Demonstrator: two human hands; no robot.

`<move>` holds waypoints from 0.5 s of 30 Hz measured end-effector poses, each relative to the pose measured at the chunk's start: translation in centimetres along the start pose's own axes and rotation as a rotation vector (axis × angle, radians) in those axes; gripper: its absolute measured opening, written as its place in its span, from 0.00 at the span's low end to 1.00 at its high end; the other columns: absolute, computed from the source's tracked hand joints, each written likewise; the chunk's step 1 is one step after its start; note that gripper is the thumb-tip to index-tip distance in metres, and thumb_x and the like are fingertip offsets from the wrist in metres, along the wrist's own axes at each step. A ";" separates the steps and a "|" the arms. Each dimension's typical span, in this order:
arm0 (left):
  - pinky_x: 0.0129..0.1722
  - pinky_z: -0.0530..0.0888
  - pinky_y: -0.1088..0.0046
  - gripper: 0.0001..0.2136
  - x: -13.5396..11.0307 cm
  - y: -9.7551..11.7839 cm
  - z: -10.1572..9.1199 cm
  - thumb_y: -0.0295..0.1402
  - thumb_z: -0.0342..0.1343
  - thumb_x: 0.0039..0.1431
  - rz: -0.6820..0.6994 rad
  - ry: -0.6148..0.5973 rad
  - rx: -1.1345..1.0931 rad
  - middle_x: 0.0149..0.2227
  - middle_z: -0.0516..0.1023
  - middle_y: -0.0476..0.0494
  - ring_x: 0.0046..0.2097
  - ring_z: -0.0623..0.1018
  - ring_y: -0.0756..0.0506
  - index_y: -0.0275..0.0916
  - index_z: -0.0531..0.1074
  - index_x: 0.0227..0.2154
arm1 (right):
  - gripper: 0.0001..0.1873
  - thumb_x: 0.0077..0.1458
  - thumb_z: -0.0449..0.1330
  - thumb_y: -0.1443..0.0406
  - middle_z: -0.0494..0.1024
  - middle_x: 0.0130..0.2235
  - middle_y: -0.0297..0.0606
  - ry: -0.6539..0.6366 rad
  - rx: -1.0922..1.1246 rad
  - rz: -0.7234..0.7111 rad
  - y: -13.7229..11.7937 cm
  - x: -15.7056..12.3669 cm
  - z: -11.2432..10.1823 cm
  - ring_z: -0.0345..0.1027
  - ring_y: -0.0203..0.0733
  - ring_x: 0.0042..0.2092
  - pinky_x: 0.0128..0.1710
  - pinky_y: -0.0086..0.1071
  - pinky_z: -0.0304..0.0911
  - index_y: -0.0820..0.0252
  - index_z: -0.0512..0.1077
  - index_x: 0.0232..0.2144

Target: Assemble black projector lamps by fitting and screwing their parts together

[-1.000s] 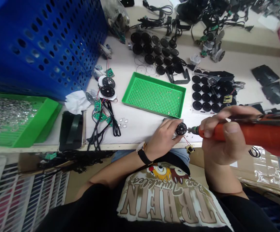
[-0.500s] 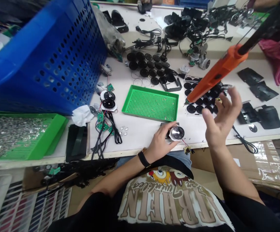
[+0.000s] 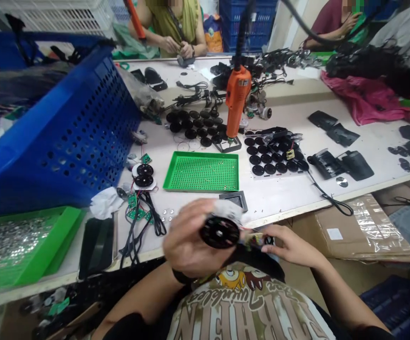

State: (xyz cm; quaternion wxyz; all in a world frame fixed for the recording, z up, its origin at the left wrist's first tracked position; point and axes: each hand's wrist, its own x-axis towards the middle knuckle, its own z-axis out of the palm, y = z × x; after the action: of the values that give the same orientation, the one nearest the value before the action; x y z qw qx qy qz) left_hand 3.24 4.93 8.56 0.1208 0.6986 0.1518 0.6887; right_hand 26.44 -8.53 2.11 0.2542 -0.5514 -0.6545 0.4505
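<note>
White plastic shows behind the black dial of the round unit (image 3: 220, 233) that your left hand (image 3: 187, 241) grips, raised just in front of the bench edge. Your right hand (image 3: 292, 245) pinches the black end of a small yellowish circuit board (image 3: 252, 239), beside the unit; blur softens both parts.

On your shirt (image 3: 243, 307) you wear lettering that sits upside down to the camera: script that seems to read "Twinkles", above large capitals cut off below, with R, E, I and N recognisable. One orange electric screwdriver (image 3: 238, 101) hangs over the bench, its label too blurred to read. One white label (image 3: 334, 234) sits on the cardboard box (image 3: 359, 224) at your right; you can make out no words on it.

Counting around you: one perforated green tray (image 3: 201, 190) with scattered screws, one black rectangular block (image 3: 244, 202) near its front corner, two black dials (image 3: 144, 180) at its left, four small clear discs (image 3: 170, 218) near your left hand, one dark phone (image 3: 96, 248), and one blue basket (image 3: 49, 151). Right of the tray, the front row of black discs (image 3: 269, 168) shows at least four.
</note>
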 end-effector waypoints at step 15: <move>0.67 0.67 0.45 0.33 4.9 -14.0 -7.3 0.26 0.69 0.39 -0.577 0.319 0.209 0.54 0.73 0.40 0.57 0.77 0.40 0.37 0.62 0.50 | 0.30 0.59 0.66 0.53 0.72 0.42 0.36 0.054 0.602 -0.369 -8.7 11.2 9.0 0.67 0.37 0.41 0.45 0.34 0.68 0.56 0.71 0.61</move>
State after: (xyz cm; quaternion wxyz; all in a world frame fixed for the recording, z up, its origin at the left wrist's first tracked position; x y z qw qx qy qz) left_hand -4.63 19.39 7.97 0.2129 0.5193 0.4298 0.7073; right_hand 11.74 -0.52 3.65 0.4995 -0.3360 -0.5742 0.5549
